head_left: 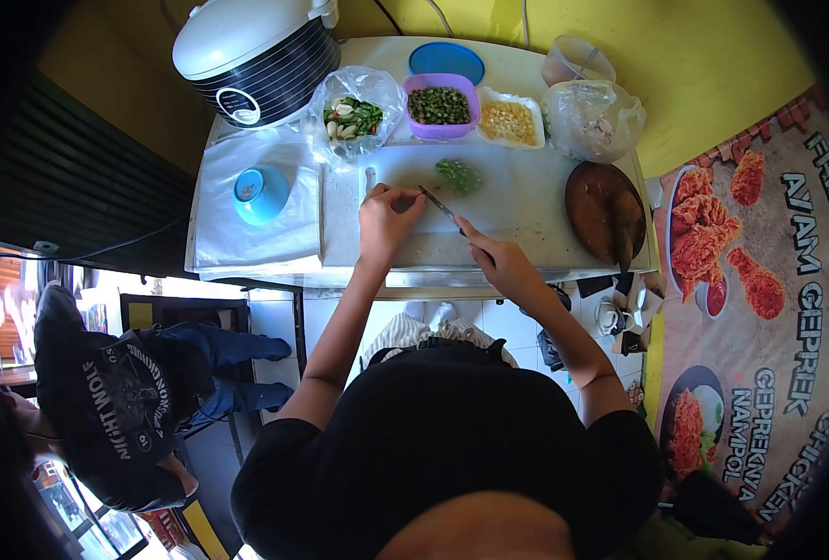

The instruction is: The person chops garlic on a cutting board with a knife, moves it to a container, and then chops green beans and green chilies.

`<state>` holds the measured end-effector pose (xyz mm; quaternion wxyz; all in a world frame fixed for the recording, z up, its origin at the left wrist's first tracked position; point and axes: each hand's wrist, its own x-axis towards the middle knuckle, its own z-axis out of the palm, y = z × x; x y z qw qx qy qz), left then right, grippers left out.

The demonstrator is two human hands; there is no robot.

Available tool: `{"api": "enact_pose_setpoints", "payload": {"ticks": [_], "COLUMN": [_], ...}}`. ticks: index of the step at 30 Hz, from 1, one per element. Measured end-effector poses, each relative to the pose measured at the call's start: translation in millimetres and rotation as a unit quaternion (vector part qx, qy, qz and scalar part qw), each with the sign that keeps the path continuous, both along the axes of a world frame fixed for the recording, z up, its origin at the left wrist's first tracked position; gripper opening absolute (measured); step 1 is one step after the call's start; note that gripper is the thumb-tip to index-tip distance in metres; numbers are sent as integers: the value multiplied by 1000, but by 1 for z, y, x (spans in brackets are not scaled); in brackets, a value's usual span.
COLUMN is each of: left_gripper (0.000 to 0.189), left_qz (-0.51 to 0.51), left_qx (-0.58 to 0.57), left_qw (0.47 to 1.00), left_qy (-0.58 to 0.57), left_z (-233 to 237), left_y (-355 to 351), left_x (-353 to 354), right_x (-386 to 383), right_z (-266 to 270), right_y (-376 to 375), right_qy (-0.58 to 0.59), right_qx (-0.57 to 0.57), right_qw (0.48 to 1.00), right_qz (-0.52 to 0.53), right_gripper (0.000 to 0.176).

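My right hand (506, 261) is closed around the handle of a small knife (444, 209), whose blade points up and left over a white cutting board (494, 201). At the blade's tip, my left hand (389, 219) is closed in a pinch; whatever its fingers hold is too small to make out. Chopped green pieces (456, 175) lie on the board just beyond the knife. Behind the board stand a purple container of cut greens (440, 105), a white tray of yellow pieces (510, 122) and a plastic bag with green chillies and garlic (352, 119).
A rice cooker (256, 61) stands at the back left, near a blue bowl (260, 194). A stone mortar with a pestle (605, 213) sits at the right edge. Behind are a blue lid (446, 63) and a plastic bag (596, 119). Another person (120, 392) is at the left.
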<state>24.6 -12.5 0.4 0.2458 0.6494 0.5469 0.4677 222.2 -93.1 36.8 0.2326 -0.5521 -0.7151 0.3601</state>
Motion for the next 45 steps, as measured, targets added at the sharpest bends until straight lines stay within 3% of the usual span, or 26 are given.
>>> {"api": "enact_pose_setpoints", "payload": {"ticks": [4,6,10,15,19,21,28,31,37,42,45], "left_gripper": [14,13,13,12,15,17,16,19,23,27,23], "left_qz": [5,4,4,6,-5,-16,-61,-66,-68,37,57], "left_qx": [-55,-45,-51,-38,-17,1,4,-56,-48,1,61], "left_qw": [998,999,998,999,999,994,990,994,996,998,992], "left_qy": [22,20,27,15,39,105,128,69,18,47,98], "left_z": [8,4,5,3,-1,0,7,9,16,38,50], "left_y": [-4,-2,-3,-4,3,10,11,10,10,42,69], "left_x": [0,0,-1,-1,0,2,21,14,-9,-52,-74], "right_x": [0,-7,-17,9,21,23,31,31,17,22,26], "right_z": [-6,-15,-16,-21,-22,-25,-19,-21,-35,-22,-11], "right_y": [3,3,4,12,11,9,15,15,17,28,33], "right_qy": [-18,-144,-209,31,81,139,196,193,127,169,188], "right_qx": [15,57,-5,26,-2,7,-35,-9,19,67,0], "right_qw": [1000,988,978,999,995,988,971,972,991,979,974], "right_qz": [10,9,1,-9,-55,-73,-133,-130,-20,-88,-128], "right_gripper": [52,56,57,54,51,50,48,46,48,46,46]}}
